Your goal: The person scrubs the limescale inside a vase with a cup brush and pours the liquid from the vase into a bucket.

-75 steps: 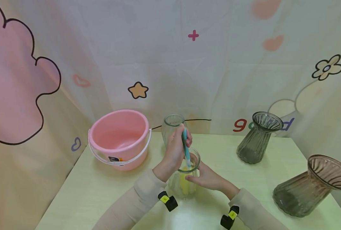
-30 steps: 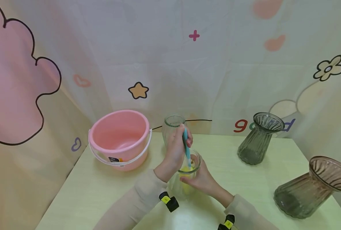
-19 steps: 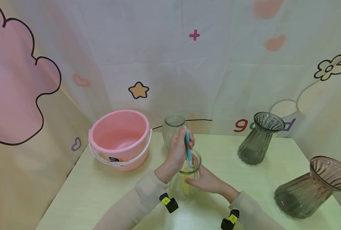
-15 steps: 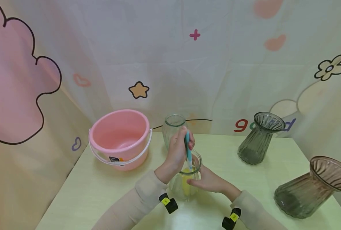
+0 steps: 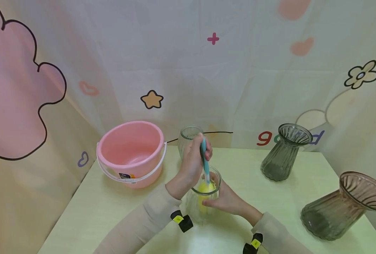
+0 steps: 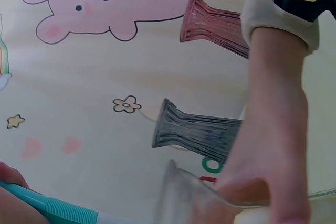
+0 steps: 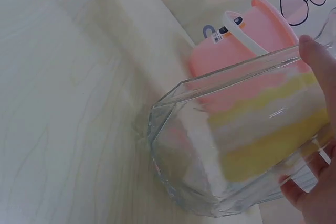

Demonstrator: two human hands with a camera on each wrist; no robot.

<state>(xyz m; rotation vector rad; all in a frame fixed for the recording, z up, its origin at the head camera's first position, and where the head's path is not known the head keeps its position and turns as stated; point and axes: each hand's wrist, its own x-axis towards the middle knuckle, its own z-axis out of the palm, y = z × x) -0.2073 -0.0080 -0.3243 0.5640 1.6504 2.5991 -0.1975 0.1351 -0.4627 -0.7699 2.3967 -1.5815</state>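
My left hand grips the teal handle of a bottle brush, whose yellow sponge head sits just inside the neck of a clear ribbed glass vase. My right hand wraps round the vase's side and holds it on the pale green table. In the right wrist view the vase fills the frame, the yellow sponge shows through the glass and my thumb lies on its wall. The left wrist view shows the teal handle and the vase rim.
A pink bucket stands at the back left. A second clear vase is right behind my left hand. A grey fluted vase stands at the back right, a brown one near the right edge. A patterned curtain closes off the back.
The brush has been drawn upward, so the yellow sponge now sits at the vase's neck instead of deeper inside. My right hand has shifted slightly on the vase's side.
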